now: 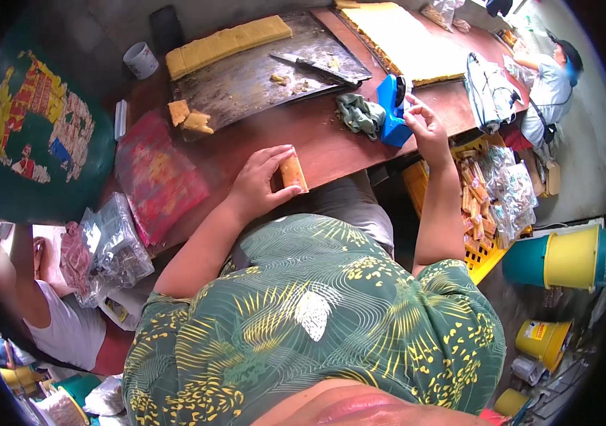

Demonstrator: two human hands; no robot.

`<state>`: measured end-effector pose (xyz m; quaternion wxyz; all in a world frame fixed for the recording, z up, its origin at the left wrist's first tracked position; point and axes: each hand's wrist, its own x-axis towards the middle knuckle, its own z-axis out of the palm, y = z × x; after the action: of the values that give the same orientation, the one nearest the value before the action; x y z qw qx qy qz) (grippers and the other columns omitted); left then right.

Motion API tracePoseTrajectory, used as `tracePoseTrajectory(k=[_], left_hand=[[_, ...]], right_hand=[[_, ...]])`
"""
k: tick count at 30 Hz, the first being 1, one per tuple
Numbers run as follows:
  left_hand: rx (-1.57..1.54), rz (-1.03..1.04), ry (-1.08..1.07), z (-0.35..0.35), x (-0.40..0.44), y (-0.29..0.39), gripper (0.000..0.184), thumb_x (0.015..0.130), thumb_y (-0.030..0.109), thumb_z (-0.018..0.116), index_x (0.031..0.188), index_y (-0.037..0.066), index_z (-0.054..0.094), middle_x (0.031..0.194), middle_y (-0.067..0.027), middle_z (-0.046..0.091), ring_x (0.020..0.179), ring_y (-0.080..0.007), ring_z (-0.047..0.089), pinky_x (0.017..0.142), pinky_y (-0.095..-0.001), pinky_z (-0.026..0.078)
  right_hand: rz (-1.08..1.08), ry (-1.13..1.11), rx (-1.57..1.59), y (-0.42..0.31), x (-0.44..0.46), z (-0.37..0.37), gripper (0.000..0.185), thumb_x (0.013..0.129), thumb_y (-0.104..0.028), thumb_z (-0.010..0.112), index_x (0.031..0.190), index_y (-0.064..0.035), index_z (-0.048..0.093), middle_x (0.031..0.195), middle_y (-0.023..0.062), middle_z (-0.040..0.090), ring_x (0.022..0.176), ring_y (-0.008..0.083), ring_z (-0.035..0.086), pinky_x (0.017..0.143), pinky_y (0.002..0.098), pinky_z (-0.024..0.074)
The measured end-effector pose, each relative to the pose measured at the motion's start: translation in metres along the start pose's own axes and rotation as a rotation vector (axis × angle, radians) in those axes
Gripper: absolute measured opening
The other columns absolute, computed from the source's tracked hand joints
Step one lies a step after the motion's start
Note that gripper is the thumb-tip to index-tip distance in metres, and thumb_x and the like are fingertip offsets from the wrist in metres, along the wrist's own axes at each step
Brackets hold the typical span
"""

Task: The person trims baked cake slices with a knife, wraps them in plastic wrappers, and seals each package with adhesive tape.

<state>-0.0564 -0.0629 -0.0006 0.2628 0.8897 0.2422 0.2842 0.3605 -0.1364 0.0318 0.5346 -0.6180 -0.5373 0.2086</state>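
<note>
My left hand (pixel 260 181) grips a wrapped slice of yellow cake (pixel 293 171) at the table's front edge, thumb on one side and fingers on the other. My right hand (pixel 427 128) is raised at the blue tape dispenser (pixel 392 113), thumb and forefinger pinched at the end of the tape. Left of the dispenser lies a crumpled green cloth (pixel 360 113). Behind my left hand is a dark baking tray (pixel 246 96) bearing a row of cake (pixel 232 44) and a knife (pixel 313 69). Two cake offcuts (pixel 190 118) lie at its near corner.
A full cake sheet (pixel 406 39) sits at the back right. Wrapped slices (pixel 477 199) fill a yellow crate (pixel 491 264) at my right. Plastic sleeves (pixel 115 238) and a red plastic sheet (pixel 157 177) lie left. Co-workers (pixel 548 89) are on both sides.
</note>
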Motion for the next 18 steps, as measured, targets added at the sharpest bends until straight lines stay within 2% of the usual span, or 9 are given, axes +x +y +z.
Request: tracePoseTrajectory(k=[6,7,11,18], left_hand=[[-0.004,-0.008,-0.008,0.0,0.001,0.002,0.071,0.082,0.037,0.084,0.14,0.005,0.058,0.144,-0.0149,0.057,0.135,-0.0327,0.052,0.116,-0.0429,0.039],[-0.003,-0.009,-0.005,0.0,0.001,0.003,0.071,0.082,0.036,0.085,0.14,0.005,0.058,0.144,-0.0149,0.058,0.135,-0.0326,0.052,0.116,-0.0428,0.039],[-0.002,-0.003,0.004,0.001,0.001,0.002,0.072,0.081,0.036,0.085,0.14,0.005,0.058,0.144,-0.0148,0.058,0.135,-0.0325,0.052,0.116,-0.0424,0.039],[-0.004,-0.009,-0.008,0.0,0.002,0.004,0.072,0.081,0.035,0.086,0.14,0.005,0.059,0.143,-0.0145,0.058,0.135,-0.0322,0.052,0.116,-0.0416,0.039]], right_hand=[[-0.014,-0.015,0.023,-0.008,0.008,0.001,0.016,0.094,-0.018,0.073,0.091,-0.0038,0.067,0.146,0.0173,0.059,0.131,0.0225,0.054,0.111,0.0336,0.0391],[0.003,-0.015,0.048,-0.008,0.008,0.0,0.016,0.094,-0.018,0.073,0.09,-0.0038,0.068,0.146,0.0184,0.059,0.133,0.0242,0.054,0.112,0.0361,0.0381],[-0.033,-0.052,0.046,0.001,0.002,-0.002,0.017,0.092,-0.019,0.075,0.089,-0.0028,0.07,0.145,0.0192,0.059,0.135,0.0278,0.053,0.116,0.0412,0.0355],[-0.073,-0.099,-0.055,0.012,-0.018,0.0,0.016,0.089,-0.018,0.076,0.09,-0.0034,0.069,0.143,0.0187,0.062,0.134,0.0302,0.054,0.117,0.0421,0.0348]])
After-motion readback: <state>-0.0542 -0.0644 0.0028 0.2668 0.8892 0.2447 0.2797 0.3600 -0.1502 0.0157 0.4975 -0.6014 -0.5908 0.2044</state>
